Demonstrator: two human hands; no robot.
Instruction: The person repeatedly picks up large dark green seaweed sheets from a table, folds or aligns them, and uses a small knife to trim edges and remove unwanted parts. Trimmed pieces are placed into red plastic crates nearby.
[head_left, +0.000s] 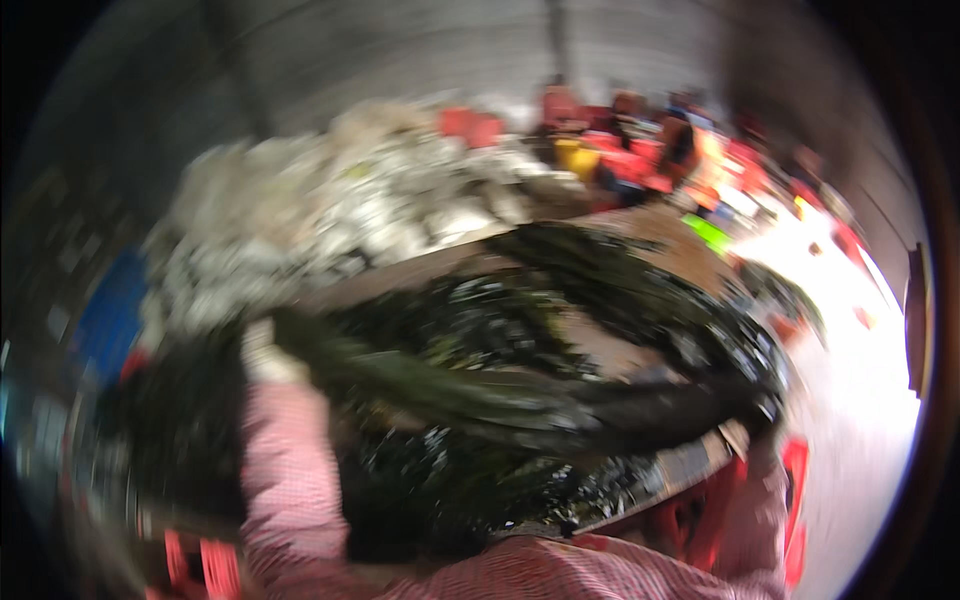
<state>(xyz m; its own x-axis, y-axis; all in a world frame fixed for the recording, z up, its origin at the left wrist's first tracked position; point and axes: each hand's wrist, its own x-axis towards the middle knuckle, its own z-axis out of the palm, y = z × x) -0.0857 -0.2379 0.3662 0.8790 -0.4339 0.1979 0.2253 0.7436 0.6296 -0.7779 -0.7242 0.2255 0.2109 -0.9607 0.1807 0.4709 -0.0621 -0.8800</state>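
Note:
Long, glossy dark green fronds, apparently kelp (465, 397), stretch across the picture between my two hands. My left hand (270, 356), pale and perhaps gloved, grips their left end. At the right, my right hand (761, 424) is at the gathered end of the bundle, mostly hidden by the dark fronds. More of the same wet fronds (480, 315) lie below and beyond on a brownish table (457, 262). Motion blur hides the fingers of both hands.
A large heap of whitish sacks or sheeting (300, 202) rises behind the table. Red plastic seats or crates (697, 517) stand by the near edge. A blue container (112, 315) is at the left. Several people (697, 161) are blurred at the back right, near a yellow container (577, 159).

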